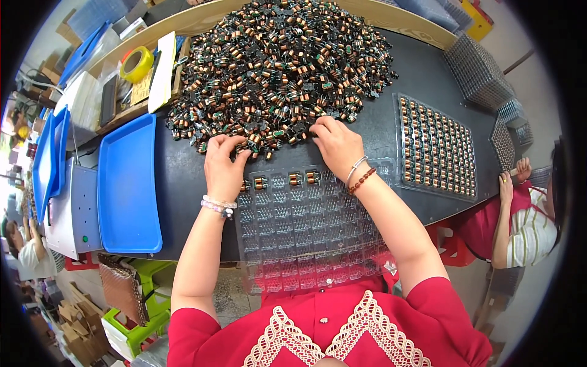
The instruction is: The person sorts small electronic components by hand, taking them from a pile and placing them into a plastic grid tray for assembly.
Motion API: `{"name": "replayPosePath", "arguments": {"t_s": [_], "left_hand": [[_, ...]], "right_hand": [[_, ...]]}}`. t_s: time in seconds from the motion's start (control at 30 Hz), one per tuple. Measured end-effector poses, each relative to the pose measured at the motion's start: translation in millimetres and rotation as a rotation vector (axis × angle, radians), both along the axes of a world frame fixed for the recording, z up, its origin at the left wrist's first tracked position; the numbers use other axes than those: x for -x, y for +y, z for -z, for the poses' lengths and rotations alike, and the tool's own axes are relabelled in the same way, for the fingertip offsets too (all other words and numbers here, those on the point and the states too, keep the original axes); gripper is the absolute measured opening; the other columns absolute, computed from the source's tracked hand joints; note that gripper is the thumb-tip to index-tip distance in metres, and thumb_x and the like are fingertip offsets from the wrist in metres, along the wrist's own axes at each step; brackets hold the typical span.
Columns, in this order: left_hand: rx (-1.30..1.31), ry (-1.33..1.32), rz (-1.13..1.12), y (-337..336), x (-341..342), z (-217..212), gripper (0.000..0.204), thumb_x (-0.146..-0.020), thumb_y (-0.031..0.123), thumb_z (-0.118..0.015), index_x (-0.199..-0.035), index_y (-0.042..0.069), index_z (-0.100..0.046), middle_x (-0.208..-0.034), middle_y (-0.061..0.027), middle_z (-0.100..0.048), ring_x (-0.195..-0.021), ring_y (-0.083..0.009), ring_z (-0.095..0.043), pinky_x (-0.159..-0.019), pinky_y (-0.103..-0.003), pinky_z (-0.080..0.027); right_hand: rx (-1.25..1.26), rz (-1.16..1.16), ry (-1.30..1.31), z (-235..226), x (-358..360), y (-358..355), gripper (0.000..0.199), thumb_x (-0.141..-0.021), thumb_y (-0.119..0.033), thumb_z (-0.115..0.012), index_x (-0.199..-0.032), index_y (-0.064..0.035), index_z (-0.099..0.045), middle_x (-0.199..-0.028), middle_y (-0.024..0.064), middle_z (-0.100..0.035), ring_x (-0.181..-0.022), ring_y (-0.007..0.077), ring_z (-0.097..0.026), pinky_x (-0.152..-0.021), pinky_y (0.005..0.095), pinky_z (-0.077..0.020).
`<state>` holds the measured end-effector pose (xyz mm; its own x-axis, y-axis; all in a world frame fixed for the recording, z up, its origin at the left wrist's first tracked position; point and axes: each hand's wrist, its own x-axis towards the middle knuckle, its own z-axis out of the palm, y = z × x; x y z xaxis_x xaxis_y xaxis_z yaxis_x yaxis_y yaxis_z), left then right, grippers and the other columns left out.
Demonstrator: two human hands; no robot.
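Note:
A large heap of small copper-wound coils (287, 67) with black bases and pins covers the far middle of the dark table. At its near left edge, my left hand (225, 165) has thumb and forefinger curled together among loose pieces; what is pinched is hard to see. My right hand (339, 147) reaches the heap's near edge further right, fingers bent and pressed together, their tips partly hidden. Beneath both wrists lies a clear plastic tray (306, 229) with rows of moulded pockets, overhanging the table's front edge. Several coils (295, 178) sit in its far row.
Right of me, a second clear tray (437, 147) is filled with coils. Stacked trays (480, 70) stand at the far right. A blue tray (128, 183) lies left, below a wooden box with yellow tape (137, 64). A co-worker's hands (513, 174) are at the right edge.

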<state>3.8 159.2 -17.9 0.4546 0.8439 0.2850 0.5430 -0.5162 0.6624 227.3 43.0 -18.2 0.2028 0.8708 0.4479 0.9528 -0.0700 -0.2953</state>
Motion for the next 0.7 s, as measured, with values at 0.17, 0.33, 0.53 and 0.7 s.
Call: {"name": "replayPosePath", "arguments": {"t_s": [0.17, 0.33, 0.53, 0.7], "left_hand": [[-0.013, -0.101, 0.039, -4, 7, 1, 0.035, -0.075, -0.002, -0.073, -0.108, 0.007, -0.068, -0.120, -0.0124, -0.052, -0.086, -0.0213, -0.060, -0.077, -0.030, -0.052], [-0.193, -0.024, 0.121, -8, 17, 4, 0.031, -0.078, -0.002, -0.069, -0.108, 0.005, -0.066, -0.121, -0.0148, -0.054, -0.089, -0.0230, -0.061, -0.078, -0.032, -0.052], [-0.216, -0.010, 0.084, -15, 14, -2, 0.018, -0.086, 0.002, -0.062, -0.105, 0.002, -0.063, -0.096, -0.0120, -0.066, -0.087, -0.0262, -0.064, -0.077, -0.035, -0.051], [-0.069, -0.041, 0.073, -19, 17, -3, 0.023, -0.083, 0.002, -0.067, -0.105, 0.002, -0.063, -0.096, -0.0111, -0.069, -0.084, -0.0228, -0.067, -0.075, -0.032, -0.052]], "right_hand": [[0.089, 0.005, -0.045, 8, -3, -6, 0.015, -0.081, -0.012, -0.068, -0.095, -0.0119, -0.062, -0.095, -0.0004, -0.060, -0.089, 0.0193, -0.064, -0.068, 0.0336, -0.0542], [0.061, -0.007, -0.058, 3, -3, -8, 0.016, -0.084, -0.015, -0.064, -0.100, -0.0123, -0.063, -0.100, 0.0017, -0.059, -0.093, 0.0196, -0.062, -0.070, 0.0349, -0.0554], [0.067, 0.040, -0.100, 12, -16, -8, 0.018, -0.088, -0.017, -0.060, -0.105, -0.0113, -0.062, -0.102, 0.0023, -0.061, -0.091, 0.0200, -0.063, -0.070, 0.0342, -0.0553], [0.159, -0.014, 0.131, -5, -1, -18, 0.020, -0.088, -0.018, -0.063, -0.106, -0.0111, -0.062, -0.090, 0.0049, -0.065, -0.084, 0.0230, -0.065, -0.068, 0.0365, -0.0530]]}}
